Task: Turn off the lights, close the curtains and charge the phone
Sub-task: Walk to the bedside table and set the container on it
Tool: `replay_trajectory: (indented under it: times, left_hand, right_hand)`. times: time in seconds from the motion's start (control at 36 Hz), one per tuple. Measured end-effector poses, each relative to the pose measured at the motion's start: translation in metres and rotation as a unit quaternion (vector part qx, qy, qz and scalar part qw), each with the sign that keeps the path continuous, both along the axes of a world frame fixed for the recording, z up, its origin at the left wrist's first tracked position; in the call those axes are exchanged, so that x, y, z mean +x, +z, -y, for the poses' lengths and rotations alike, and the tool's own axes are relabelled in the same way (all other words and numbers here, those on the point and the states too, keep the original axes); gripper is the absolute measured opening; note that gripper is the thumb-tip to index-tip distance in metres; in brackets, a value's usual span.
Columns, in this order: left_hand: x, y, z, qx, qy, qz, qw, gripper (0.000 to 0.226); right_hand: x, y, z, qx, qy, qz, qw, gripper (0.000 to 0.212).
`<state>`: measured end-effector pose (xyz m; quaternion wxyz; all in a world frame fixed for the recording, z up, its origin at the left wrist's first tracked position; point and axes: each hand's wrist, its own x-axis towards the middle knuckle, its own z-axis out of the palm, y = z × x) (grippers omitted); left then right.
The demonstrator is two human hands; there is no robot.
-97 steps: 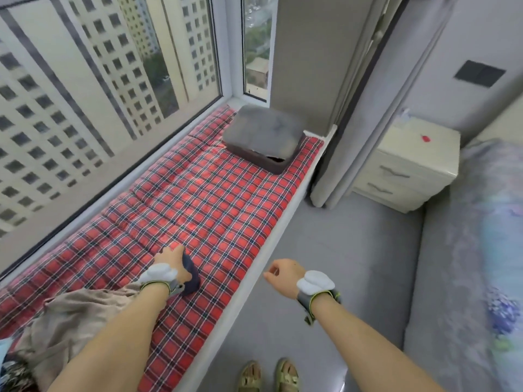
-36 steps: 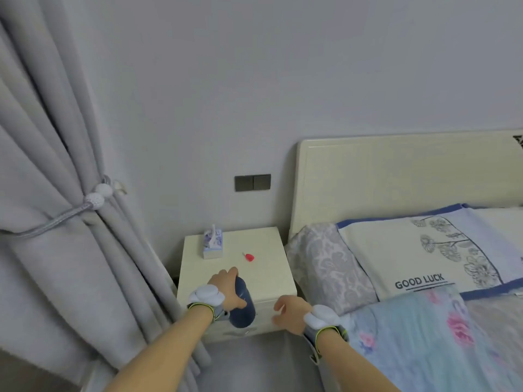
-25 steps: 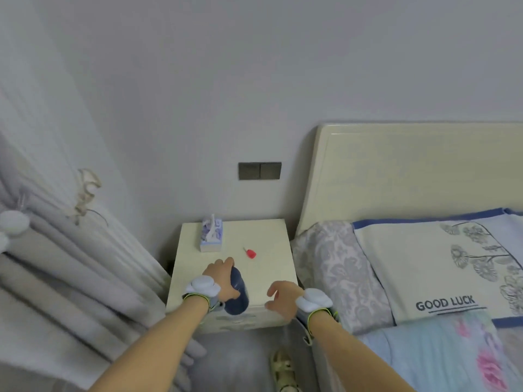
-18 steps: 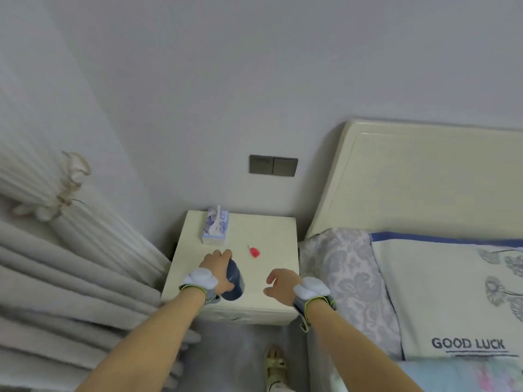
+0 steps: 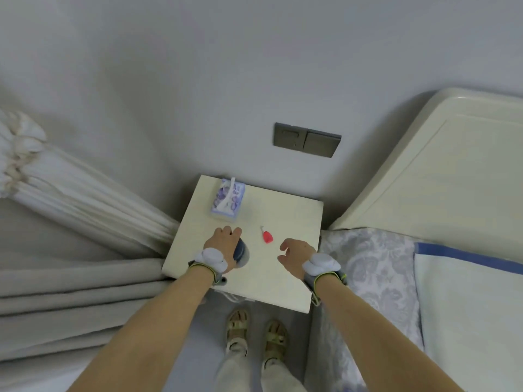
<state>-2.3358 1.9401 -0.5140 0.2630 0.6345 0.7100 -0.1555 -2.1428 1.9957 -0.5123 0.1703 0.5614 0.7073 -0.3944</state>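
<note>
Two bare hands reach over a bedside table, apart from each other, each wrist wearing a grey strap with a white padded pod. The left hand [image 5: 223, 244] curls its fingers and thumb round a dark blue smartphone with rounded corners [image 5: 241, 252], gripping it from above so that most of the phone is hidden under the palm. The phone's long axis runs roughly from the person toward the wall, and its exposed rounded end points back toward the person. Whether that end touches the tabletop cannot be told.

The right hand [image 5: 295, 257] hovers palm down with loosely bent fingers and holds nothing.

Both hands are above the smooth cream top of the square nightstand [image 5: 283, 284]. A small red plastic object with a pale tip [image 5: 267, 237] lies between the hands, nearer the wall. Further back, a soft purple-patterned tissue pack [image 5: 228, 203] lies near the rear edge, a white tissue sticking out of it.

On the matt grey wall above, a dark grey double switch plate [image 5: 307, 140] sits flush. Heavy grey curtain folds [image 5: 70, 292] and a bunched white pleated sheer [image 5: 85, 196] press against the nightstand's left side. On the right stand a glossy cream headboard [image 5: 452, 165], a grey floral pillow [image 5: 368, 264] and a white pillow with blue trim [image 5: 467, 306]. Beige sandals [image 5: 237, 329] stand on the grey floor below.
</note>
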Motion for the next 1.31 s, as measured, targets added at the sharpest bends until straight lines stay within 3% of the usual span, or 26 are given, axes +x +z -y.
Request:
replay_trajectory:
  times: [0.25,0.75,1.17,1.31]
  left_hand:
    - [-0.008,-0.048,-0.022,-0.011,-0.069,-0.047,0.996,0.052]
    - [-0.018,-0.111,-0.05,-0.065,-0.057,-0.06,0.994,0.06]
    - [-0.022,-0.109,-0.043,-0.02,-0.061,-0.084,0.994,0.057]
    - [-0.021,-0.115,-0.044,-0.07,-0.064,-0.052,0.994,0.062]
  right_hand:
    - [-0.013,-0.039,-0.025,-0.023,0.003,0.017,1.0,0.032]
    - [-0.034,-0.084,-0.046,-0.035,0.037,0.031,0.998,0.034]
    - [-0.041,-0.086,-0.058,-0.026,0.038,0.026,0.999,0.034]
    - [-0.042,-0.077,-0.062,-0.028,0.031,0.027,0.999,0.032]
